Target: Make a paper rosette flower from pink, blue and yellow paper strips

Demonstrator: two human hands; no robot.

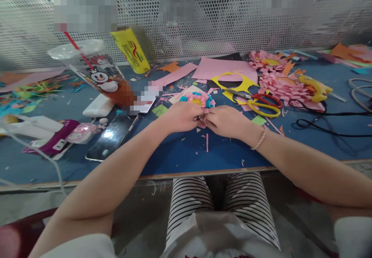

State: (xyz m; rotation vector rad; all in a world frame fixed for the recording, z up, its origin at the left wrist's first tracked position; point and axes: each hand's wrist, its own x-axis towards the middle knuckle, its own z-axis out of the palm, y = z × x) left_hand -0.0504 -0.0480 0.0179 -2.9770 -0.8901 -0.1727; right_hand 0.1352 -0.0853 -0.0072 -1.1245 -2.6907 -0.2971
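Note:
My left hand (184,117) and my right hand (228,121) meet over the middle of the blue table. The fingers of both are pinched together on a small pink paper piece (202,125), mostly hidden between them. Just beyond my fingertips lies a paper flower (197,99) with pink and blue petals and a yellow centre, on a pale sheet. Scissors with red and yellow handles (263,104) rest to the right, beside a yellow paper with round holes (216,80). Pink paper (225,68) lies behind the flower.
At left are a plastic cup with a red straw (104,75), a phone (112,137), a white power bank (99,106) and a purple item (55,139). A yellow tube (132,50) leans on the mesh screen. Pink flowers (283,87) and black cables (316,124) are at right.

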